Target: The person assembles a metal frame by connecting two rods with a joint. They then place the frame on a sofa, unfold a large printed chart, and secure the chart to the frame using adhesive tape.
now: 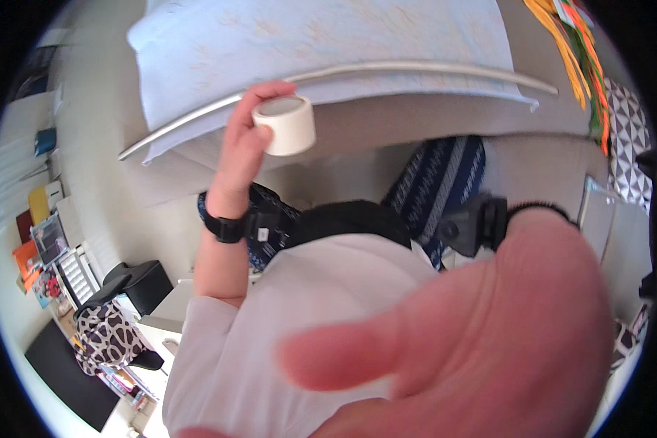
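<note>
My left hand (pixel 242 150) grips a wide roll of white tape (pixel 293 133), thumb on its near side and fingers on the far side. The roll is held above the front edge of the light blue cloth (pixel 328 36). Across that cloth lies a long, thin, pale rod (pixel 387 66), which looks bowed in this lens. Close to the camera, my right hand (pixel 482 350) is raised with the palm showing and the thumb stretched out. Nothing shows in it; most of its fingers run past the lower edge of the picture.
The cloth rests on a grey-beige table (pixel 358 125). Orange, yellow and green strands (pixel 590 73) hang at the far right. To the left are a black chair-like seat (pixel 150 285), a spotted bag (pixel 109 336) and a dark screen (pixel 73 376).
</note>
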### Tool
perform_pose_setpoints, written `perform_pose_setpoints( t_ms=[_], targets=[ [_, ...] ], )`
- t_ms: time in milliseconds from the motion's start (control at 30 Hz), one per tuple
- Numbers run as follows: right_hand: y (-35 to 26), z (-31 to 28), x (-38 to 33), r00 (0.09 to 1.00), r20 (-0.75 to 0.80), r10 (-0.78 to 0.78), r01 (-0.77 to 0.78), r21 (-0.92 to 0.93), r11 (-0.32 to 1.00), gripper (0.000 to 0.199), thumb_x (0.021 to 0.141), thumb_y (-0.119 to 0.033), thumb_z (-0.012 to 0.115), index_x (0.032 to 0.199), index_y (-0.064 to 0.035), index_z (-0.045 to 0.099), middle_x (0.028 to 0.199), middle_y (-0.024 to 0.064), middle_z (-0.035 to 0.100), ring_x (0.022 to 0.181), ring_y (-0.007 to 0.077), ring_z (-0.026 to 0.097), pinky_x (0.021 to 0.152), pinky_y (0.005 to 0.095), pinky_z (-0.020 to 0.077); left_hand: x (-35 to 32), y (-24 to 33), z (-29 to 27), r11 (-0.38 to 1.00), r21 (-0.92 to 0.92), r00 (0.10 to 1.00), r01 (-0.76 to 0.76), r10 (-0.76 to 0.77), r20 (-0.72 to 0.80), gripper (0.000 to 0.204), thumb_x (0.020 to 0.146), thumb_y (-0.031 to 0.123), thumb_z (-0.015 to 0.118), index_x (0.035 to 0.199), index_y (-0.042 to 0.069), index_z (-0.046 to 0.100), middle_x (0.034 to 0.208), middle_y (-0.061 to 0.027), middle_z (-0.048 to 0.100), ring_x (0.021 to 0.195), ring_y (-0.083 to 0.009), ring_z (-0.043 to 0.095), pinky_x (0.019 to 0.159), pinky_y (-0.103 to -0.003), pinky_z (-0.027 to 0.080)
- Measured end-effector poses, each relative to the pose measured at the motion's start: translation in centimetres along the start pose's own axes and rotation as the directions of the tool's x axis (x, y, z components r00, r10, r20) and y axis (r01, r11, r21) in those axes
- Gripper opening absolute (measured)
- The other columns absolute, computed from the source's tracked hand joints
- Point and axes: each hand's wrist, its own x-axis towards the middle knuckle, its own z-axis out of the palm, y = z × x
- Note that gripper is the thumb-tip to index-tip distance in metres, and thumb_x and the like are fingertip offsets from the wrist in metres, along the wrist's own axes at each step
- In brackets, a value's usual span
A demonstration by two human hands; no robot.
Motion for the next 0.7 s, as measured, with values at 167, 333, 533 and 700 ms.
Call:
perform_pose_setpoints(
  t_ms=[167,333,533,700],
  targets=[
    [1.0,0.3,1.1,0.999,-0.03,-0.039,0.038,-0.024,0.999,0.013,0.077,-0.008,0.059,0.089,-0.0079,0.059,0.084,0.0074,0.06,0.077,0.0262,0.058,0.067,0.036,0.046,-0.1,-0.1,0.3,0.996,0.084,1.0,-0.014,0.015,-0.01,0.08,0.074,0.058,0.064,0.124,-0.001,0.046,0.109,-0.0155,0.06,0.103,-0.0208,0.06,0.085,-0.032,0.049],
    [1.0,0.6,1.4,0.998,-0.061,-0.035,0.033,-0.046,0.998,0.015,0.077,-0.007,0.06,0.091,-0.0076,0.059,0.085,0.008,0.06,0.079,0.0268,0.058,0.069,0.0364,0.0458,-0.2,-0.2,0.3,0.994,0.106,1.0,0.016,-0.017,0.007,0.082,0.072,0.06,0.065,0.124,-0.001,0.046,0.112,-0.0132,0.059,0.105,-0.0198,0.059,0.084,-0.032,0.048],
    [2.2,2.8,1.0,0.987,-0.157,-0.028,0.019,-0.06,0.998,0.017,0.076,-0.005,0.06,0.093,-0.0072,0.06,0.087,0.0087,0.06,0.081,0.0275,0.058,0.07,0.0368,0.0456,0.5,-0.3,0.4,0.998,0.06,1.0,0.011,-0.012,0.015,0.085,0.07,0.063,0.068,0.124,0.0,0.046,0.111,-0.0142,0.059,0.104,-0.0189,0.057,0.084,-0.03,0.048],
    [2.9,5.3,3.1,0.971,-0.22,-0.094,0.071,-0.113,0.991,0.02,0.076,-0.004,0.061,0.095,-0.0069,0.06,0.089,0.0092,0.061,0.083,0.0281,0.058,0.072,0.0372,0.0454,0.4,-0.8,0.2,0.996,0.082,1.0,-0.019,0.018,0.023,0.083,0.072,0.061,0.066,0.124,0.0,0.046,0.113,-0.0141,0.059,0.104,-0.0192,0.058,0.085,-0.03,0.048]
  ],
)
